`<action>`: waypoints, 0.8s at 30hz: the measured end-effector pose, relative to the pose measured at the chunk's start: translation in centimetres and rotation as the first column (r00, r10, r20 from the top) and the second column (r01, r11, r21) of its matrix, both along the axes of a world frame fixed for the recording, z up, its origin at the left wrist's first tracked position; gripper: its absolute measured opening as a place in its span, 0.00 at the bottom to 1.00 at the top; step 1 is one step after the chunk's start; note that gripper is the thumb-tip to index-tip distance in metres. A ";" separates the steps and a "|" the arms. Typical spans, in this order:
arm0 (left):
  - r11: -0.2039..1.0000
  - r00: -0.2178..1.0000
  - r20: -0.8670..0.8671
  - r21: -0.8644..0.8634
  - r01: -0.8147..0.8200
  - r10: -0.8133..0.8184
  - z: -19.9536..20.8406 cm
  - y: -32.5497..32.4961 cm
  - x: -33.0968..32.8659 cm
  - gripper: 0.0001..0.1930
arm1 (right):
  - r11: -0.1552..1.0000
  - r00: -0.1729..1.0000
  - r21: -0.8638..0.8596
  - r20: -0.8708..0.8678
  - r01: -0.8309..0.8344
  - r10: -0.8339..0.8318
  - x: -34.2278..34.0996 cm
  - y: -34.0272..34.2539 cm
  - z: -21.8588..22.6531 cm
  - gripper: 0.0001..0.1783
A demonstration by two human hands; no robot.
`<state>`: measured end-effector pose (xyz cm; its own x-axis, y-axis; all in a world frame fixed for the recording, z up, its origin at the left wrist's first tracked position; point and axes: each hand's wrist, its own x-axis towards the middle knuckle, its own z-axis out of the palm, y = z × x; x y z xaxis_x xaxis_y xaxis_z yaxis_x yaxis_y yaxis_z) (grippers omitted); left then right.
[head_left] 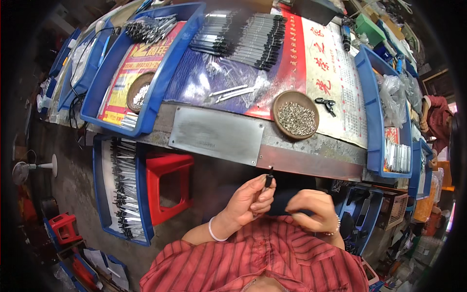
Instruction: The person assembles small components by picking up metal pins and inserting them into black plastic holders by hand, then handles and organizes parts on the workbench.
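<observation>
Between thumb and fingers, my left hand pinches a small black pen tip section, its thin point upward, just off the bench's front edge. My right hand hovers beside it to the right, apart from it and slightly blurred; its fingers curl inward and their tips are not clear. On the bench ahead, a round brown bowl is filled with tiny metal pieces. A few black pen parts lie to its right. Rows of clear pens with black ends lie farther back, and several white tubes rest nearer.
A metal plate is fixed along the bench edge. Blue trays stand at left and right. Below on the left are a blue crate of pens and a red stool. Another person is at far right.
</observation>
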<state>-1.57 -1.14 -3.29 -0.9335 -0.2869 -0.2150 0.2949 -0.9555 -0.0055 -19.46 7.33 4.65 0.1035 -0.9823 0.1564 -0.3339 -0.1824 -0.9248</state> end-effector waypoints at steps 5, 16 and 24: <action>0.999 0.999 -0.006 -0.025 -0.047 0.047 0.4 -0.6 0.5 0.13 | 0.946 0.997 0.318 -0.055 0.067 -0.052 0.8 -0.2 -6.7 0.05; 0.998 0.999 0.051 -0.065 -0.004 0.007 0.9 1.4 0.8 0.14 | 0.849 0.944 0.527 -0.303 0.049 0.134 2.5 -1.6 -12.6 0.19; 0.996 0.999 0.032 -0.087 0.017 -0.015 2.2 2.7 1.0 0.12 | 0.782 0.954 0.623 -0.253 0.034 0.161 2.8 -3.1 -10.5 0.21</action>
